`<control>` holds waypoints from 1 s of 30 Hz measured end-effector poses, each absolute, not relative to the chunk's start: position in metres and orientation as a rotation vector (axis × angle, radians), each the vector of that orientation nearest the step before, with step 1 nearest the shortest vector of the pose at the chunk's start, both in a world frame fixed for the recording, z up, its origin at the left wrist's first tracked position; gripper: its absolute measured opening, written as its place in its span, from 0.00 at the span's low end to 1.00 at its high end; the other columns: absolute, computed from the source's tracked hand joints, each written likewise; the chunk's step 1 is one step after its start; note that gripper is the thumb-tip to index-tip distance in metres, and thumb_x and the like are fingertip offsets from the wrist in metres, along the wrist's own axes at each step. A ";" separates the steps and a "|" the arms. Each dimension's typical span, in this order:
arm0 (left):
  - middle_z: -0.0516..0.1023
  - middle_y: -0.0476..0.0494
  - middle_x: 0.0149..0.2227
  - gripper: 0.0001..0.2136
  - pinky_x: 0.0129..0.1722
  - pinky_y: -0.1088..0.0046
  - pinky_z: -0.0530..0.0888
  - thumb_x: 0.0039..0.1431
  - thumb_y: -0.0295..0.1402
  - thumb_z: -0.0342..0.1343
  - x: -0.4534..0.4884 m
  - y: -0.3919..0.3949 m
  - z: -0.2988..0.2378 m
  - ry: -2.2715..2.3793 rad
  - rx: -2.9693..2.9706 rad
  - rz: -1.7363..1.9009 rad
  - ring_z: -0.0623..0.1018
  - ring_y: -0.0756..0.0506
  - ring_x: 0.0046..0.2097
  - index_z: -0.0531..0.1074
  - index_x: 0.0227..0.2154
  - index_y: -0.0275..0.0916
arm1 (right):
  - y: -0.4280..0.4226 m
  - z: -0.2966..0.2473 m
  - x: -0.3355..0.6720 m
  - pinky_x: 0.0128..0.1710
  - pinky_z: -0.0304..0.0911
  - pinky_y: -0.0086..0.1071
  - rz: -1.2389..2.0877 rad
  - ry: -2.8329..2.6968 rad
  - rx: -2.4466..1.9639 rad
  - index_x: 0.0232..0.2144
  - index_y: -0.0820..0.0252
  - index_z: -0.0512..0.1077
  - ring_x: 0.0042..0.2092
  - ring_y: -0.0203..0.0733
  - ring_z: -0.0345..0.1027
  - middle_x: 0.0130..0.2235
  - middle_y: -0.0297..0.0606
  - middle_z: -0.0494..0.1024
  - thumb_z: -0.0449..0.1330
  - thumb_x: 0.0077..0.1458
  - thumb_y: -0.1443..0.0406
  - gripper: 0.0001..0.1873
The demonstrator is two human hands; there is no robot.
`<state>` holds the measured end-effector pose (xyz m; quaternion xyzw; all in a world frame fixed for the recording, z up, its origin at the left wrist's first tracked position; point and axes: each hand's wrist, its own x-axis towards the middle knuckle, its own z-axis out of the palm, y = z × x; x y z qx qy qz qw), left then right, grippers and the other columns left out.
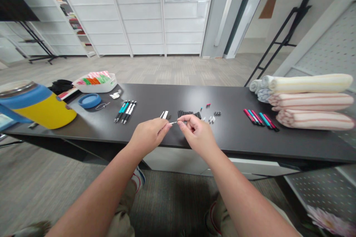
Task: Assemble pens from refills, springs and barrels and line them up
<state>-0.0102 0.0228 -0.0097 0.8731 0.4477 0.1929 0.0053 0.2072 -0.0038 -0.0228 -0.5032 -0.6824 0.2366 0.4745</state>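
Above the front edge of the dark table (155, 96), my left hand (148, 135) and my right hand (198, 132) meet over a thin pen refill (172, 122). Both hands pinch it, one at each end; its ends are hidden by the fingertips. Just behind my left hand lie a few white pen parts (165, 114) and small dark pieces (168, 117). A row of black grips (189, 113) lies behind my right hand, partly covered by it. To their right are small clear pieces (212, 119), dark pieces (217, 113) and red pieces (208, 105).
Several whole pens (125, 112) lie left of centre, several pink and teal pen barrels (260, 119) on the right. Rolled towels (311, 100) stack at the right end. A yellow-blue jug (39, 105), blue lid (89, 100) and white basket (96, 87) stand left.
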 end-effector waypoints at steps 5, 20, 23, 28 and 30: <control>0.81 0.43 0.38 0.17 0.36 0.71 0.65 0.76 0.43 0.44 -0.010 0.024 -0.012 1.346 2.764 0.572 0.78 0.44 0.39 0.75 0.40 0.40 | -0.004 -0.022 0.207 0.26 0.53 0.30 0.632 -1.708 -1.200 0.42 0.55 0.78 0.23 0.34 0.58 0.21 0.24 0.65 0.61 0.66 0.58 0.09; 0.80 0.45 0.35 0.19 0.39 0.71 0.67 0.76 0.43 0.43 -0.008 0.026 -0.009 1.362 2.419 0.877 0.77 0.46 0.37 0.76 0.39 0.39 | 0.000 -0.023 0.205 0.31 0.62 0.32 0.372 -1.710 -1.502 0.50 0.57 0.78 0.28 0.41 0.71 0.27 0.34 0.78 0.54 0.70 0.55 0.17; 0.78 0.48 0.32 0.20 0.36 0.72 0.66 0.76 0.45 0.44 -0.011 0.029 -0.012 1.446 2.282 0.994 0.76 0.46 0.35 0.77 0.38 0.40 | 0.001 -0.021 0.197 0.37 0.67 0.35 0.158 -1.897 -1.768 0.62 0.54 0.73 0.35 0.47 0.79 0.38 0.42 0.85 0.53 0.70 0.60 0.22; 0.78 0.50 0.31 0.20 0.35 0.73 0.65 0.75 0.47 0.44 -0.013 0.032 -0.016 1.508 2.175 1.052 0.75 0.47 0.33 0.77 0.37 0.41 | 0.005 -0.016 0.184 0.41 0.70 0.39 0.080 -2.144 -1.971 0.69 0.55 0.65 0.40 0.51 0.82 0.43 0.48 0.86 0.49 0.72 0.61 0.27; 0.78 0.51 0.31 0.20 0.35 0.73 0.66 0.75 0.46 0.45 -0.014 0.033 -0.017 1.505 2.167 1.052 0.75 0.47 0.34 0.77 0.37 0.41 | 0.005 -0.015 0.183 0.42 0.70 0.39 0.068 -2.159 -1.970 0.67 0.56 0.68 0.40 0.51 0.82 0.44 0.49 0.86 0.48 0.72 0.60 0.25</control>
